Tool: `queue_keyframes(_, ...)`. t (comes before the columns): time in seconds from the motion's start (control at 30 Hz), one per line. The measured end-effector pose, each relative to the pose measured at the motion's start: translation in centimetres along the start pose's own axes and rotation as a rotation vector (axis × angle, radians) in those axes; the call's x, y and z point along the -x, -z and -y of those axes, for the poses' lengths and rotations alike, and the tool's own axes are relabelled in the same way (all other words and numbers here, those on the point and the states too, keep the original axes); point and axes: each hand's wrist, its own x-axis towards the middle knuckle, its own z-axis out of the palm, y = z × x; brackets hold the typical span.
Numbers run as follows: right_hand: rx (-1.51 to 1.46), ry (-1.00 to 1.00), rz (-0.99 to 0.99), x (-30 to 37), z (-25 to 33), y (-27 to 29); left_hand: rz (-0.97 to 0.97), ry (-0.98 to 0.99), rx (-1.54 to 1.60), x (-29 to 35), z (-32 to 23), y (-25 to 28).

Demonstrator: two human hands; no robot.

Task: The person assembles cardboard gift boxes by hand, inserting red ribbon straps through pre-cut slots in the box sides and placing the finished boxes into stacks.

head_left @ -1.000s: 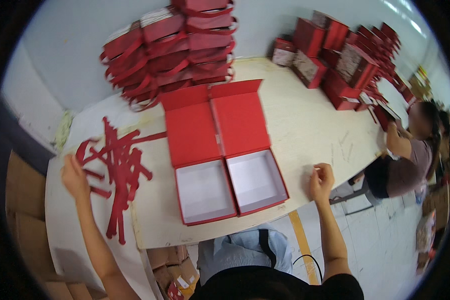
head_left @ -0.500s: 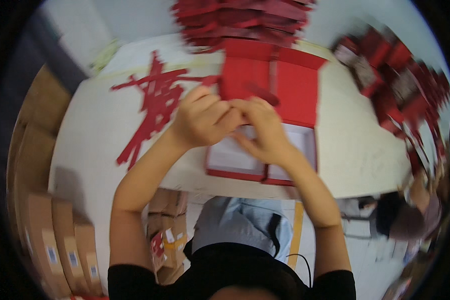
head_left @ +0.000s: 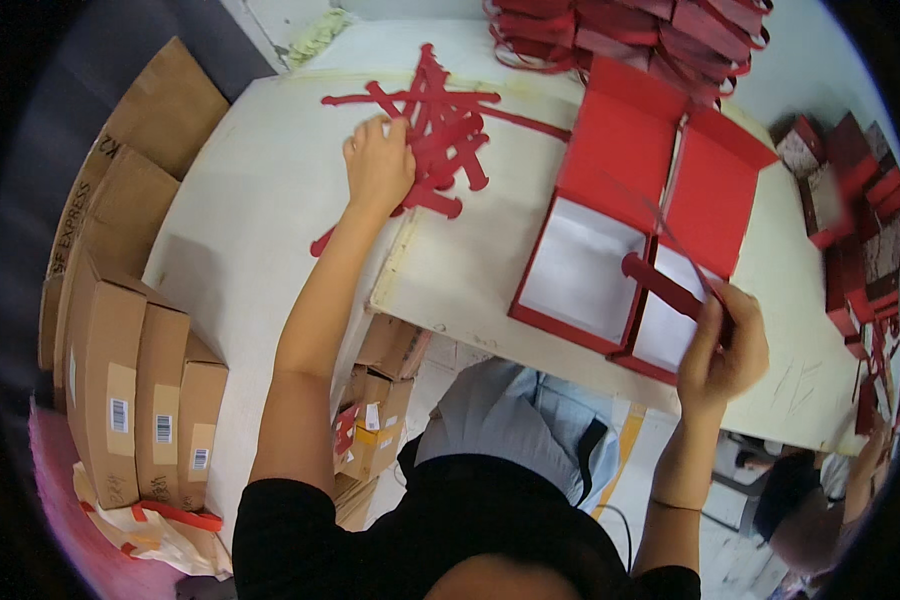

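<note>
Two hands at work on a white table, one on loose red strips, one gripping a red strip over open boxes.

From the head view, my left hand (head_left: 378, 163) rests on the pile of red strips (head_left: 440, 130) at the far left of the table (head_left: 270, 200), fingers curled down onto them, though I cannot tell whether any strip is actually pinched. My right hand (head_left: 722, 345) is closed around one red strip (head_left: 665, 287), held slanting just above the two open red boxes (head_left: 635, 235) with white insides, which lie side by side.
</note>
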Motion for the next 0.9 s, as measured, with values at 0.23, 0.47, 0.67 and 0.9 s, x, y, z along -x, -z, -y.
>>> queue_keyframes(0.23,-0.813,-0.568,-0.357,7.0,-2.0,9.7,-0.143,-0.225,0.652,-2.0,-10.1,7.9)
queue_keyframes(0.47,-1.164,-0.786,-0.417,13.3,-2.5,15.5,0.452,-0.511,1.032,4.1,-21.0,13.8)
queue_keyframes(0.67,-0.632,-0.790,-0.317,15.4,-1.4,15.3,0.356,-0.523,0.663,6.7,-20.4,9.5)
queue_keyframes(0.9,-0.049,-0.859,0.228,14.8,-0.7,9.8,0.428,-0.414,0.374,4.5,-16.3,9.1)
